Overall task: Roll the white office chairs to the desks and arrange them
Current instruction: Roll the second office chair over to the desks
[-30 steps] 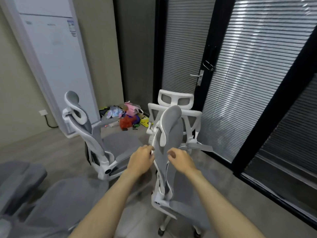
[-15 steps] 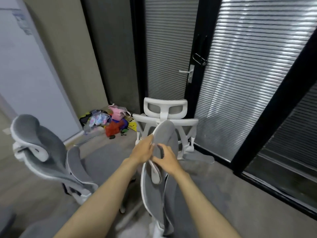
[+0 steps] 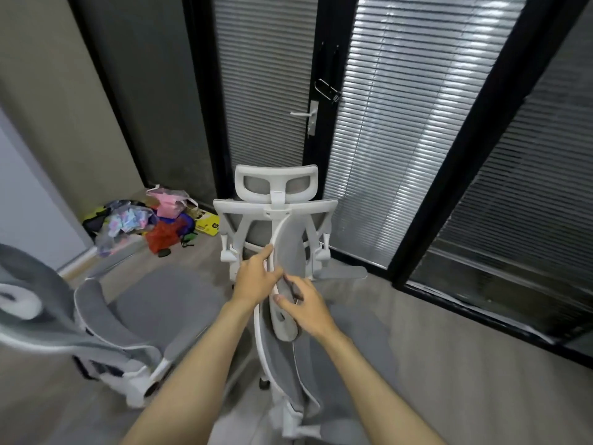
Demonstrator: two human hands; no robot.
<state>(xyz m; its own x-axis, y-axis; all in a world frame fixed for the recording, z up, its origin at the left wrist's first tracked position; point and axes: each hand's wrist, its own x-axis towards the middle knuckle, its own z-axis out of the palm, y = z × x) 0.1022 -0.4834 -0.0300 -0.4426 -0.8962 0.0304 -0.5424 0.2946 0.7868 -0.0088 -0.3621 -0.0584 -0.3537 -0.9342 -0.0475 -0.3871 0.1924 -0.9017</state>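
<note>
— Grey floor is seen underfoot, bounded by black-framed glass with blinds and a door handle. What is being held?

— The near chair is seen edge-on at centre. Its headrest is gripped by the left hand, whose fingers are curled round the white rim, and by the right hand, whose fingers are wrapped over the grey padding with the thumb laid on the white bracket.

— And the other chairs?

— A second chair is stood just behind, its back turned to the camera. A third chair is blurred at the left. A pile of coloured bags is left in the corner.
</note>
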